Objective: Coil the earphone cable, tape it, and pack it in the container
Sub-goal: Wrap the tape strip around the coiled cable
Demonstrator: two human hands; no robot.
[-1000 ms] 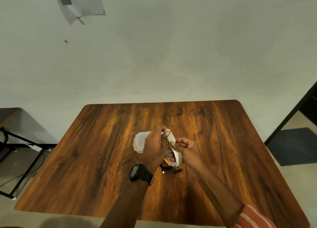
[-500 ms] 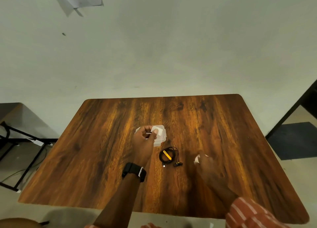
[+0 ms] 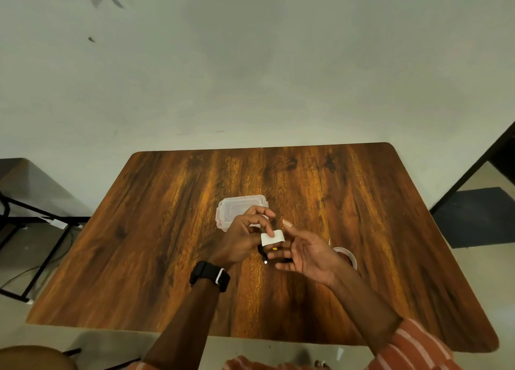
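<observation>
White tape piece [image 3: 272,237] is pinched in the left hand [image 3: 242,237]. The right hand [image 3: 305,254] is open, fingers under the coiled earphone cable [image 3: 266,254]. I think taping comes next: wrap it round snugly.

Container [image 3: 242,210] behind hands, on table [image 3: 167,230]

Single head-worn wide-angle cam, looking forward and down from the near edge of the counter [image 3: 172,230]. Whole counter in frame, wall [image 3: 250,77] fills the upper half. Both hands sit near centre, fairly close. No second view to overlap.
</observation>
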